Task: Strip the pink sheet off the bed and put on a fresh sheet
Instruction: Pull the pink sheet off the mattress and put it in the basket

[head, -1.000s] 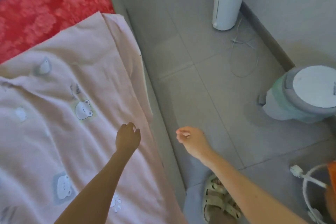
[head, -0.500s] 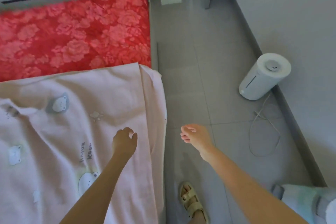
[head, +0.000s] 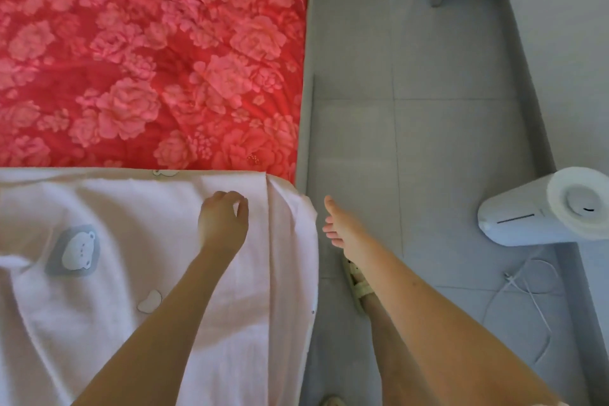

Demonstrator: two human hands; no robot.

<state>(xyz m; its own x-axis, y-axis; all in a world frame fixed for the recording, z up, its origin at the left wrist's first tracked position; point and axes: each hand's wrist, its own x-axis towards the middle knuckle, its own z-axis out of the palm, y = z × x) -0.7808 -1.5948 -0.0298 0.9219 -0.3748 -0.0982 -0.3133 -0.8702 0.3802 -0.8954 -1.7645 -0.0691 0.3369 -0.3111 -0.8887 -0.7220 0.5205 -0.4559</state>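
L hand [head: 224,222] over pink sheet [head: 82,323] near its far corner, fingers loosely curled, empty. R hand [head: 342,227] just off sheet's side edge, fingers relaxed, empty.

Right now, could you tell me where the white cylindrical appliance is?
Head view, far right: the white cylindrical appliance stands on the grey floor beside the wall.

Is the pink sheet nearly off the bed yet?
Partly. Done: the pink sheet is pulled back from the far part, baring the red flowered cover. In hand: the left hand hovers over the sheet's edge with loosely curled fingers, gripping nothing; the right hand is open beside the bed. Left: the near part is covered, and no fresh sheet is in view.
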